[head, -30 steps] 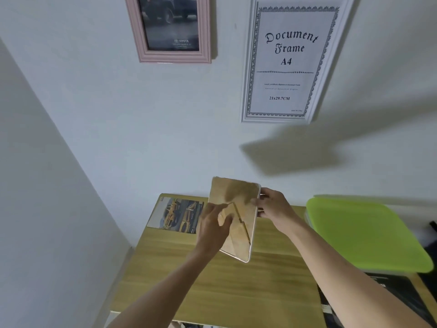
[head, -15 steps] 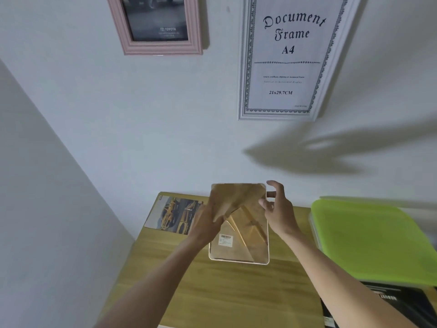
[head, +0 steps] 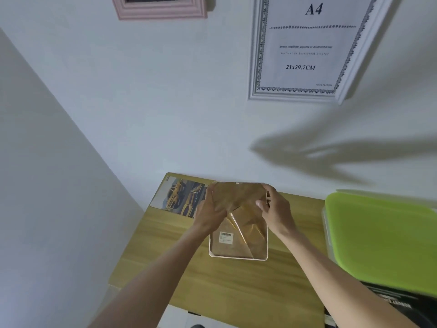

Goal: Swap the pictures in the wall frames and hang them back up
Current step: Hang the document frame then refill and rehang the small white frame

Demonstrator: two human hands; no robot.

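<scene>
A small white picture frame (head: pixel 238 249) lies face down on the wooden table (head: pixel 165 256), showing its brown back board with a barcode sticker and a folding stand. My left hand (head: pixel 209 213) grips the frame's upper left part. My right hand (head: pixel 275 213) holds its upper right edge. A loose car picture (head: pixel 178 196) lies flat at the table's far left corner. On the wall hang a pink frame (head: pixel 160 8) and a white A4 document frame (head: pixel 305 50).
A clear bin with a lime green lid (head: pixel 383 240) stands at the table's right side, over something black with lettering (head: pixel 397 304). A side wall closes in on the left.
The small frame went from tilted upright in my hands to lying face down on the table. Both hands now rest at its top. The camera tilted downward.
</scene>
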